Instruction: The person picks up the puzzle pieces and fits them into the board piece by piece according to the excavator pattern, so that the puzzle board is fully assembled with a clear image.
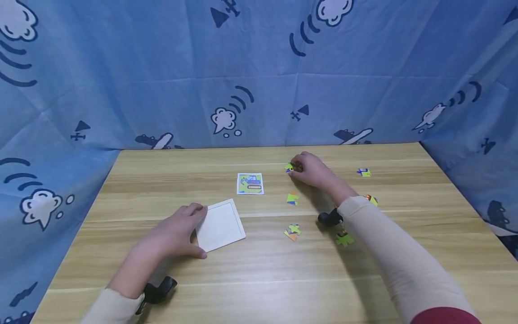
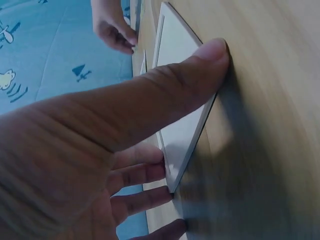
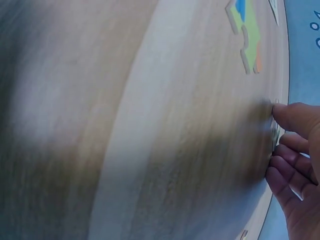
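My left hand point(image 1: 178, 231) grips the left side of a white square board point(image 1: 221, 225), which has a thin raised rim. In the left wrist view, the thumb lies over one edge of the board point(image 2: 175, 135) and the fingertips touch another. At the back of the table, my right hand point(image 1: 311, 170) pinches at a green and blue puzzle piece point(image 1: 289, 167), partly hidden by the fingers. The right wrist view shows the thumb and fingers of this hand point(image 3: 297, 150) low at the tabletop, the piece between them barely visible.
A picture card point(image 1: 250, 183) of a digger lies behind the board. Puzzle pieces lie at the centre point(image 1: 292, 198), nearer the front point(image 1: 293, 231), under the right forearm point(image 1: 344, 238), beside the sleeve point(image 1: 372, 200) and at the back right point(image 1: 364, 172). A blue patterned cloth point(image 1: 259, 90) hangs behind the table.
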Action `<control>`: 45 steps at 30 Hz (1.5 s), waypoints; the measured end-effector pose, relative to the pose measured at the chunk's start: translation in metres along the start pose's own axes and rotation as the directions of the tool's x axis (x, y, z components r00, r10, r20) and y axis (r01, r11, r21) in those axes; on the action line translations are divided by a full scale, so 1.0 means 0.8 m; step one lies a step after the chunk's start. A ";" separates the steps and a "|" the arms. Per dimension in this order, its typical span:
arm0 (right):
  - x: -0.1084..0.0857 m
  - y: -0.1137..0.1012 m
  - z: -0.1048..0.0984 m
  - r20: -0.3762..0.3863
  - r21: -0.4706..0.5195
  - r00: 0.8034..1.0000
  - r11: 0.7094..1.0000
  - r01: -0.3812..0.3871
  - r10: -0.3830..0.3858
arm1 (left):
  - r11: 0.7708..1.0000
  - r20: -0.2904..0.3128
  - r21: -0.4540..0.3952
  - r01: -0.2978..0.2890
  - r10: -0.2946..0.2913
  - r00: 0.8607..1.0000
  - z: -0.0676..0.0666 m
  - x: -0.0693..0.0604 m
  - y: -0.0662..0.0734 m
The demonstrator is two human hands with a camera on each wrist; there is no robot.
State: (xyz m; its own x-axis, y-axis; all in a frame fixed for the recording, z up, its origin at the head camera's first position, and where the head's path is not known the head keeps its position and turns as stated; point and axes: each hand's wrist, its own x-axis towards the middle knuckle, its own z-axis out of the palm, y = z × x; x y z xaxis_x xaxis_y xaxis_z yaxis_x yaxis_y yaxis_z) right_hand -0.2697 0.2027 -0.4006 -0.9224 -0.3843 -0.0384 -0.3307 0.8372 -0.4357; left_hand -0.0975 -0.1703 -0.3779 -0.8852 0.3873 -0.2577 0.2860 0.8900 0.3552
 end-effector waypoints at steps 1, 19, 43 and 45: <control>0.001 -0.001 0.000 0.002 -0.002 1.000 1.000 -0.002 0.002 | 1.000 0.006 0.006 0.000 0.000 1.000 0.001 0.003 0.003; 0.000 -0.014 0.000 0.022 -0.009 0.998 0.998 -0.065 0.065 | 0.991 0.072 -0.129 -0.022 0.031 0.997 0.016 0.029 0.045; -0.015 -0.015 0.010 -0.027 -0.030 0.999 0.999 -0.027 0.026 | 0.989 0.063 -0.142 -0.050 0.060 0.996 0.021 0.040 0.044; -0.017 -0.019 0.009 -0.026 -0.019 1.000 1.000 -0.007 0.007 | 0.990 0.057 -0.130 -0.052 0.060 0.997 0.020 0.041 0.045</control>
State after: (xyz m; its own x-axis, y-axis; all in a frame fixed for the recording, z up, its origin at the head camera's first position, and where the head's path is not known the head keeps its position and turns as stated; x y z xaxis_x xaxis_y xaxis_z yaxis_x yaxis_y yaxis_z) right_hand -0.2507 0.1920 -0.3998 -0.9294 -0.3686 -0.0180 -0.3279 0.8471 -0.4183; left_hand -0.1101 -0.1221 -0.3882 -0.8441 0.4529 -0.2869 0.2816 0.8299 0.4816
